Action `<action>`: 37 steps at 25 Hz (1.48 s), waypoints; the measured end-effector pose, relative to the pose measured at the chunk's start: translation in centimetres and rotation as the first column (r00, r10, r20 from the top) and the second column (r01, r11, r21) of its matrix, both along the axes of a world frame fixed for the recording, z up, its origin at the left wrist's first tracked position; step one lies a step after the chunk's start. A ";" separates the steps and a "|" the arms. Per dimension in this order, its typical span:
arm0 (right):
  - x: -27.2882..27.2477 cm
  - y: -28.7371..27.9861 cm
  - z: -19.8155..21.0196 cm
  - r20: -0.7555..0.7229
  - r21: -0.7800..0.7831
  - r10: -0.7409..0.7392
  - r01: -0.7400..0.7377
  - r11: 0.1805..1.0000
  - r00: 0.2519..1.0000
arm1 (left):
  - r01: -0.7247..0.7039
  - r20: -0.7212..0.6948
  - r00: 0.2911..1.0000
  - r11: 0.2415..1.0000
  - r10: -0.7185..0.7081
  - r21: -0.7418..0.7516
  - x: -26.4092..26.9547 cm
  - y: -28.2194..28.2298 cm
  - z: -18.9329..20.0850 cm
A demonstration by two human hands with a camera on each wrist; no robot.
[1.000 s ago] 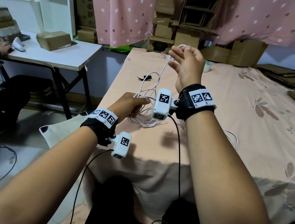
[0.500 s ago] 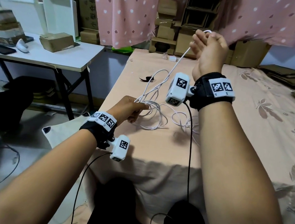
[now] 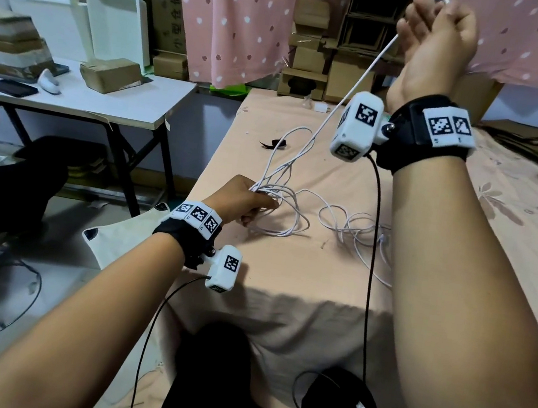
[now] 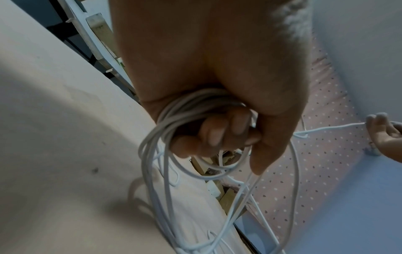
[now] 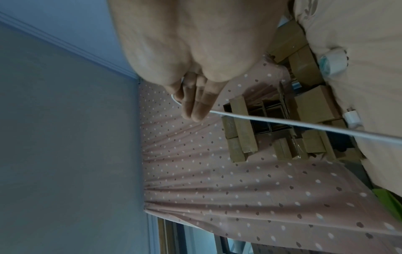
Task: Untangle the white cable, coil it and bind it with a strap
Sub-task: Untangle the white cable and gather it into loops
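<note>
My left hand (image 3: 244, 200), low over the near edge of the bed (image 3: 316, 297), has its fingers (image 4: 215, 135) curled round several gathered loops of the white cable (image 3: 294, 207), so coiling is begun, I judge. Beside it, loose tangled slack lies on the bed, not yet coiled. Farther off, the black strap (image 3: 272, 143) lies untouched. Highest and farthest, my right hand (image 3: 436, 37) has its fingers closed on one strand, pulled taut.
</note>
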State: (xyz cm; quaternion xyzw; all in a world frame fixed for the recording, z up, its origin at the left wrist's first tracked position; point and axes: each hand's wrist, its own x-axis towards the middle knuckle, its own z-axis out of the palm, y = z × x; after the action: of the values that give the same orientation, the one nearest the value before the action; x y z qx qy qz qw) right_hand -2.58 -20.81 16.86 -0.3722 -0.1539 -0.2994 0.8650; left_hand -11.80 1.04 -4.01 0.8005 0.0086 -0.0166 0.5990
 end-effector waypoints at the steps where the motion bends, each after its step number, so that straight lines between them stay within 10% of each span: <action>1: 0.0 -0.2 0.3 0.005 0.019 -0.001 0.001 1.000 1.000 | 0.006 0.003 1.000 1.000 -0.006 0.000 0.1 -0.1 0.1; 9: -1.0 0.7 -3.6 -0.372 -0.332 -0.008 -0.124 0.935 0.928 | -0.069 -0.015 0.998 0.983 0.068 -0.172 0.2 -0.3 -0.4; 13: -1.7 2.1 -9.0 -0.667 -0.671 -0.190 -0.471 0.572 0.720 | -0.031 -0.081 0.997 0.884 -0.008 -0.466 -0.3 -1.0 -0.1; 18: -4.7 5.3 -14.0 -0.700 -0.703 -0.221 -0.710 0.046 0.679 | -0.005 -0.087 0.993 0.734 -0.075 -0.679 -0.4 -2.1 0.0; 23: -6.3 6.0 -16.7 -0.705 -0.704 -0.077 -0.683 0.195 0.705 | -0.054 -0.131 0.989 0.675 -0.064 -0.736 -0.8 -1.6 -1.1; 28: -5.1 6.7 -20.4 -0.624 -0.765 -0.049 -0.596 0.246 0.780 | -0.073 -0.093 0.995 0.838 0.027 -0.541 -0.9 -1.0 -0.8; 37: -6.0 7.0 -20.9 -0.343 -0.926 -0.434 -0.378 0.007 0.833 | 0.057 0.024 0.998 0.984 -0.054 -0.167 -1.6 -1.7 1.1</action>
State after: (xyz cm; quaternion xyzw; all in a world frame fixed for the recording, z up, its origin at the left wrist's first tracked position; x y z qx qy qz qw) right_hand -8.62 -13.85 -4.06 -0.9402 -0.0531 0.0027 0.3365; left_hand -13.36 -0.61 -2.86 0.7474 -0.0208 -0.0261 0.6636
